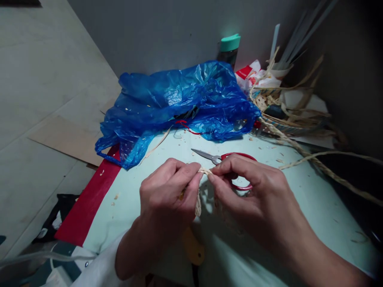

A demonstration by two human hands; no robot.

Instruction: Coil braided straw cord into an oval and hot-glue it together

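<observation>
My left hand (167, 195) and my right hand (254, 191) meet above the pale green table (299, 187), both pinching a short braided straw strip (201, 187). The braid's top end sits between my thumbs and fingertips, and its tail hangs down between my hands. Red-handled scissors (220, 158) lie just behind my right hand, blades pointing left. A yellow object (193, 249) shows below my wrists, partly hidden.
A crumpled blue plastic bag (179, 99) lies at the back of the table. Straw strands and a woven basket (284, 115) are piled at the back right, with long braided cords (329, 171) trailing right. A teal-capped bottle (229, 48) stands behind. Red edging (89, 207) borders the table's left side.
</observation>
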